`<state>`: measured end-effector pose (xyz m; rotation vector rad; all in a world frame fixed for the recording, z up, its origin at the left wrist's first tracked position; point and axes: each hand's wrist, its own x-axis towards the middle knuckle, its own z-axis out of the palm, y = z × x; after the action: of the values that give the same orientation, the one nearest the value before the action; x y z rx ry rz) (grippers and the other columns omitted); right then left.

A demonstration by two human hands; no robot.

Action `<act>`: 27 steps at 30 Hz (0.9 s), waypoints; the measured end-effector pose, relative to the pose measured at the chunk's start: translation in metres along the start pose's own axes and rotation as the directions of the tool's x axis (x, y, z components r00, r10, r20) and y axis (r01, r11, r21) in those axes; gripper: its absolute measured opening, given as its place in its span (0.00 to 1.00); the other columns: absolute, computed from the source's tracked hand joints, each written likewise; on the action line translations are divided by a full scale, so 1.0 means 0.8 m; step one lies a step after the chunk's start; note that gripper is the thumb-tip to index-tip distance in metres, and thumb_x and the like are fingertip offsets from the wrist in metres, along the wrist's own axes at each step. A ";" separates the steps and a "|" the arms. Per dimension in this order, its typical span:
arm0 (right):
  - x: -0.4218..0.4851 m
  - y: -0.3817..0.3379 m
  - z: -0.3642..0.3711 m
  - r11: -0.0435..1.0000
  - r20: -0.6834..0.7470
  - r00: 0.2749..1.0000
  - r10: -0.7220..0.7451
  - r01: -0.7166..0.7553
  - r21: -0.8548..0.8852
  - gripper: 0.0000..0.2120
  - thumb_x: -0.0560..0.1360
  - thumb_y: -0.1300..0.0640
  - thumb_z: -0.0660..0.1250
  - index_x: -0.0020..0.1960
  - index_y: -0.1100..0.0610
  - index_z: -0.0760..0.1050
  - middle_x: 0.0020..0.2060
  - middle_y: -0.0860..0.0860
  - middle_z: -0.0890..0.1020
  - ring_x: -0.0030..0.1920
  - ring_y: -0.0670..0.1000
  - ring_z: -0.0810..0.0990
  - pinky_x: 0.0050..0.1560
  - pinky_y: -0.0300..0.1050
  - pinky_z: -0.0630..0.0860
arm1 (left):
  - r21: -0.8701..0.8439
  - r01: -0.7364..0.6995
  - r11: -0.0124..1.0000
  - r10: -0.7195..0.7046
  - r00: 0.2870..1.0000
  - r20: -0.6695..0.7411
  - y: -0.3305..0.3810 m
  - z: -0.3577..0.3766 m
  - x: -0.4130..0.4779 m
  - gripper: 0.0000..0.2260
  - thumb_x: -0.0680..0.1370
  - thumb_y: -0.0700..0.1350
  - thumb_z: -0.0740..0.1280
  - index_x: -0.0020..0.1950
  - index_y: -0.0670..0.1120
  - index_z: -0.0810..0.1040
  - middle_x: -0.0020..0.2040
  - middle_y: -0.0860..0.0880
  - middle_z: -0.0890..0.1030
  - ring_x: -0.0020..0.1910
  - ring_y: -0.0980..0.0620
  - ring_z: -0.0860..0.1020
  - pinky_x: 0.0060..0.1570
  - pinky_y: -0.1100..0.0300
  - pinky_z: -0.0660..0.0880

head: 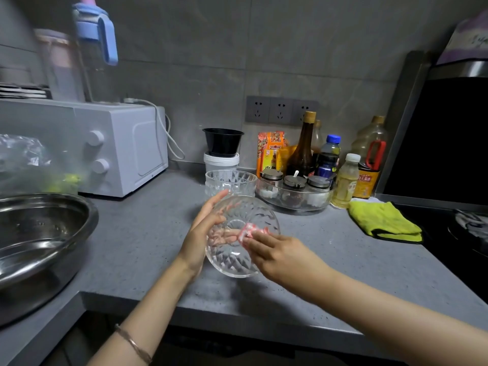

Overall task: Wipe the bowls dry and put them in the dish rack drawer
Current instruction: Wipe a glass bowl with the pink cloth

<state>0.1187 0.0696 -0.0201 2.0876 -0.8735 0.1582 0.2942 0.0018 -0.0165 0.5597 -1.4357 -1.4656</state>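
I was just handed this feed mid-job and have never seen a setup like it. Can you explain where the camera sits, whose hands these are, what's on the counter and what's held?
There is no machine here: a person works with two bare hands, and the single picture comes from a camera worn on their head, looking forward and down. The left hand holds a cut-glass bowl tipped on its side above the grey countertop. The right hand pinches a small pink-and-white cloth against that bowl. A second glass bowl stands upright behind. Also there: a steel basin at left, a white microwave, a glass tray of spice jars, and a yellow-green cloth.
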 end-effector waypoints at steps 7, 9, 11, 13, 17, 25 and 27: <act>-0.006 -0.023 0.010 0.993 -0.049 0.992 0.120 -0.120 -0.005 0.14 0.59 0.59 0.78 0.45 0.58 0.85 0.50 0.54 0.85 0.48 0.54 0.84 0.37 0.43 0.81 | -0.120 -0.004 0.993 0.003 1.000 -0.016 -0.007 0.004 -0.006 0.27 0.68 0.44 0.63 0.68 0.53 0.71 0.64 0.42 0.77 0.52 0.41 0.82 0.55 0.48 0.76; -0.003 -0.025 0.007 0.984 -0.094 0.980 0.175 -0.172 0.038 0.11 0.63 0.61 0.72 0.45 0.56 0.85 0.48 0.53 0.85 0.46 0.52 0.85 0.35 0.41 0.80 | -0.168 0.015 0.986 -0.014 1.000 0.010 -0.011 0.005 -0.007 0.29 0.67 0.45 0.64 0.69 0.50 0.71 0.64 0.43 0.77 0.56 0.40 0.80 0.58 0.46 0.74; 0.009 -0.025 0.002 0.941 -0.090 0.946 0.311 -0.294 0.166 0.10 0.63 0.60 0.70 0.44 0.53 0.84 0.45 0.49 0.85 0.42 0.50 0.85 0.29 0.39 0.78 | -0.185 0.004 0.983 -0.001 1.000 0.016 -0.018 0.016 -0.007 0.30 0.66 0.44 0.64 0.70 0.48 0.70 0.64 0.46 0.78 0.59 0.46 0.79 0.58 0.51 0.75; 0.026 -0.026 -0.005 0.846 -0.045 0.889 0.455 -0.416 0.335 0.07 0.65 0.55 0.72 0.43 0.51 0.83 0.43 0.46 0.85 0.38 0.50 0.84 0.27 0.42 0.78 | -0.211 0.000 0.977 -0.011 0.999 -0.051 -0.026 0.031 -0.006 0.33 0.63 0.44 0.66 0.70 0.47 0.70 0.60 0.48 0.80 0.55 0.51 0.79 0.50 0.60 0.77; 0.039 -0.031 -0.012 0.768 -0.058 0.846 0.530 -0.450 0.456 0.09 0.69 0.52 0.68 0.46 0.52 0.83 0.45 0.47 0.85 0.41 0.50 0.84 0.32 0.43 0.80 | -0.289 0.058 0.956 -0.112 0.978 -0.175 -0.031 0.047 -0.001 0.35 0.61 0.52 0.66 0.64 0.36 0.73 0.51 0.38 0.79 0.47 0.45 0.78 0.40 0.61 0.77; -0.021 0.048 -0.024 0.991 0.067 0.993 -0.095 0.088 0.102 0.19 0.61 0.58 0.79 0.52 0.54 0.84 0.55 0.51 0.83 0.57 0.53 0.81 0.56 0.47 0.77 | -0.078 0.186 0.980 -0.182 0.982 0.051 -0.006 0.007 0.005 0.24 0.68 0.47 0.61 0.65 0.47 0.75 0.55 0.42 0.83 0.51 0.40 0.81 0.54 0.46 0.77; -0.015 0.038 -0.021 0.998 0.051 0.997 -0.060 0.059 0.023 0.15 0.62 0.59 0.78 0.48 0.55 0.85 0.52 0.52 0.84 0.51 0.53 0.84 0.47 0.46 0.82 | -0.125 0.158 0.979 -0.150 0.986 0.070 -0.006 0.010 0.004 0.28 0.67 0.47 0.62 0.68 0.48 0.72 0.59 0.42 0.81 0.51 0.40 0.82 0.48 0.51 0.80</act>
<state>0.0932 0.0764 0.0061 2.1437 -0.8429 0.0823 0.2842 0.0022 -0.0182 0.5591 -1.3553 -1.6987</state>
